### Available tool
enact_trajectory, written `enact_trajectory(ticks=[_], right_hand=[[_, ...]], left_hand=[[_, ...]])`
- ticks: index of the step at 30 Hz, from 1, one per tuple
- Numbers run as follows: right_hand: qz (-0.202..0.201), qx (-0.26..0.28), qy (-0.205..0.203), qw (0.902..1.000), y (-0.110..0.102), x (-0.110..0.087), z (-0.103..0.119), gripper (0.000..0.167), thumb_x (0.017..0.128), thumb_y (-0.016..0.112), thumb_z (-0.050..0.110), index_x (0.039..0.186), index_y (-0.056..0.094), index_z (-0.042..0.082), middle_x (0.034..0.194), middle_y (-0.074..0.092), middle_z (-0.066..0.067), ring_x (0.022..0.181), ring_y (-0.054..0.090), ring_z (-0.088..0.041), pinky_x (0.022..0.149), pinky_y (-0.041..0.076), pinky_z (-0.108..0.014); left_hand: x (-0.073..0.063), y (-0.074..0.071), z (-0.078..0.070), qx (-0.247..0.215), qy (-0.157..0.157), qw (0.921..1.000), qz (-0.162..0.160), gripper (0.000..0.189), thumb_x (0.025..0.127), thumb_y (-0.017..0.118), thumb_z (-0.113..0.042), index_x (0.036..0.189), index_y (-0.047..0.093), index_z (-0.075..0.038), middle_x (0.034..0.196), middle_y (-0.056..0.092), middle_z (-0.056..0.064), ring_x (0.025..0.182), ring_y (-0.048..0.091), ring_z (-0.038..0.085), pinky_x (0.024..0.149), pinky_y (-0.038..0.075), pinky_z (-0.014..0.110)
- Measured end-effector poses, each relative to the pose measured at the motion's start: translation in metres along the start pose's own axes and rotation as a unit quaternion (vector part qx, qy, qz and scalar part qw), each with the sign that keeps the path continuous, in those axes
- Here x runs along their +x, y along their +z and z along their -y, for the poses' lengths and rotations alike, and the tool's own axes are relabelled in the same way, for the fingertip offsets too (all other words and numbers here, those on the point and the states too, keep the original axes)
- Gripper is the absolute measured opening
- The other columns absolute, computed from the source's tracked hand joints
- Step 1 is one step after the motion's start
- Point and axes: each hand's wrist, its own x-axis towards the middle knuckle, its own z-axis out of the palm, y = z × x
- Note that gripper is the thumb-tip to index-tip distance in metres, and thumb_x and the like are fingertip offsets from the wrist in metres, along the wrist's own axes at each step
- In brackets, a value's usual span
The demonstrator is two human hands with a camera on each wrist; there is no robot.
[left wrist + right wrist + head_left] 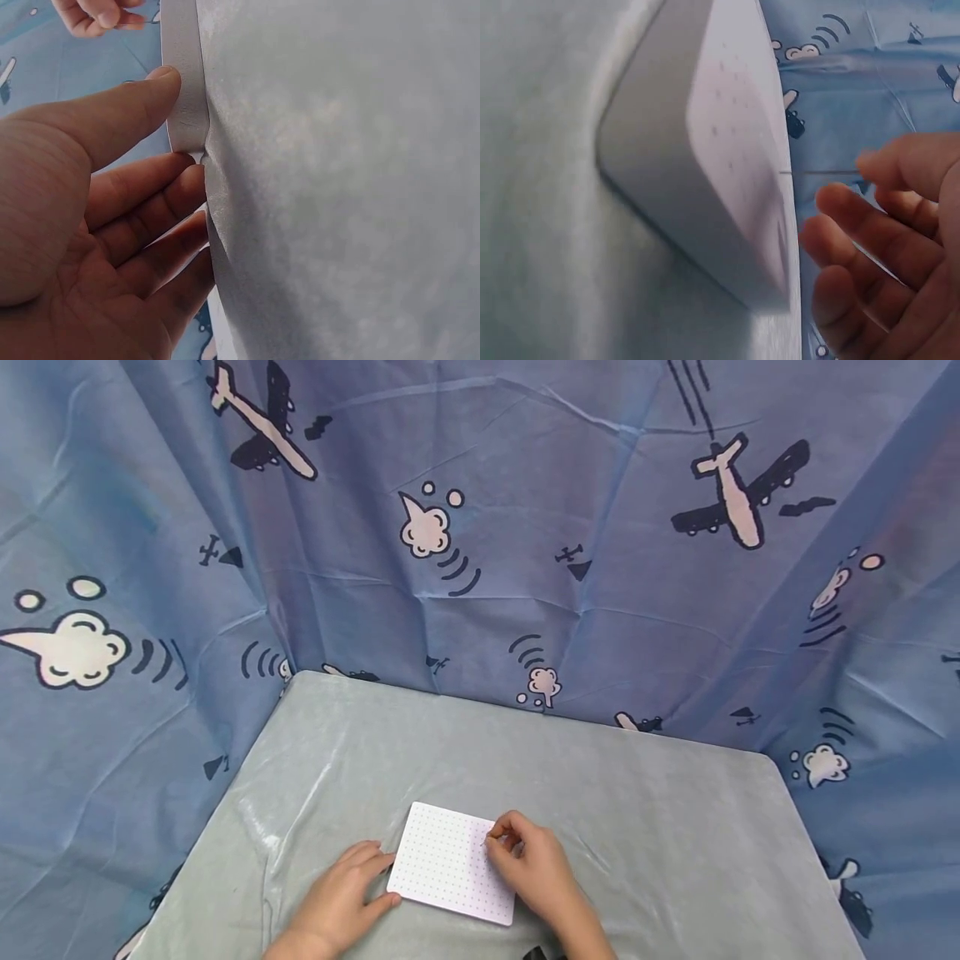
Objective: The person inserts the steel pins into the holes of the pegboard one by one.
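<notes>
A white board (448,866) with a grid of small dots lies flat on the covered table. My left hand (339,897) rests beside its left side; the thumb and index finger touch the board's edge (186,97), and the fingers are loosely extended. Over the board's right part, my right hand (536,868) pinches a thin needle-like pin (821,172) between thumb and fingertips. One end of the pin points at the dotted face; whether it sits in a hole, I cannot tell. The right wrist view shows the board's thick side (652,127).
A pale grey-green cloth (637,827) with wrinkles covers the table. Behind and at both sides hangs a blue curtain (337,527) printed with planes and clouds. A small black object (535,953) shows at the bottom edge near the right forearm.
</notes>
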Motion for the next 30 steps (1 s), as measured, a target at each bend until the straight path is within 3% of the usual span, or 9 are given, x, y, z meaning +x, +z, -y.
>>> enact_trajectory(ticks=[5,8,12,16,24,30], right_hand=[[-0.045,0.008,0.033,0.9984,-0.020,-0.008,-0.008,0.017,0.094,0.087,0.011,0.101,0.075,0.020,0.085,0.067,0.014,0.069,0.057,-0.008,0.054,0.049,-0.024],[-0.081,-0.013,0.042,0.9957,-0.037,-0.018,-0.015,0.016,0.092,0.088,0.007,0.099,0.077,0.015,0.082,0.065,0.013,0.068,0.057,-0.008,0.055,0.049,-0.024],[-0.099,-0.054,0.072,0.9910,-0.055,-0.035,-0.026,0.013,0.093,0.088,0.009,0.101,0.079,0.013,0.082,0.065,0.012,0.066,0.055,-0.007,0.056,0.048,-0.024],[-0.094,-0.087,0.097,0.9871,-0.067,-0.049,-0.040,0.013,0.093,0.088,0.011,0.103,0.080,0.013,0.083,0.064,0.011,0.067,0.054,-0.005,0.059,0.049,-0.025],[-0.071,-0.107,0.111,0.9854,-0.072,-0.064,-0.062,0.013,0.091,0.089,0.010,0.097,0.078,0.014,0.080,0.060,0.012,0.070,0.053,-0.004,0.064,0.050,-0.026],[-0.042,-0.130,0.137,0.9812,-0.065,-0.069,-0.068,0.010,0.092,0.087,0.013,0.093,0.077,0.015,0.079,0.058,0.011,0.068,0.051,-0.005,0.064,0.049,-0.028]], left_hand=[[0.003,0.000,-0.002,-0.006,0.001,1.0000,0.001,0.049,0.080,0.097,-0.022,0.123,0.079,-0.006,0.128,0.075,0.012,0.126,0.067,0.034,0.107,0.058,0.053],[0.003,0.000,0.000,-0.007,0.004,1.0000,0.004,0.049,0.080,0.097,-0.023,0.123,0.079,-0.007,0.128,0.074,0.012,0.126,0.067,0.035,0.107,0.058,0.053],[0.000,0.002,0.005,-0.011,0.007,0.9998,0.017,0.050,0.080,0.098,-0.025,0.123,0.079,-0.006,0.127,0.074,0.011,0.125,0.067,0.035,0.105,0.058,0.054],[0.000,0.002,0.006,-0.010,0.009,0.9997,0.019,0.051,0.080,0.098,-0.025,0.123,0.079,-0.005,0.126,0.075,0.010,0.125,0.067,0.035,0.105,0.058,0.054],[0.000,0.001,0.006,-0.011,0.031,0.9994,-0.011,0.051,0.079,0.099,-0.029,0.121,0.080,-0.009,0.124,0.075,0.008,0.120,0.069,0.033,0.102,0.060,0.053],[0.001,-0.004,0.007,-0.025,0.007,0.9992,0.030,0.051,0.082,0.097,-0.029,0.125,0.079,-0.007,0.128,0.074,0.008,0.125,0.067,0.035,0.104,0.059,0.054]])
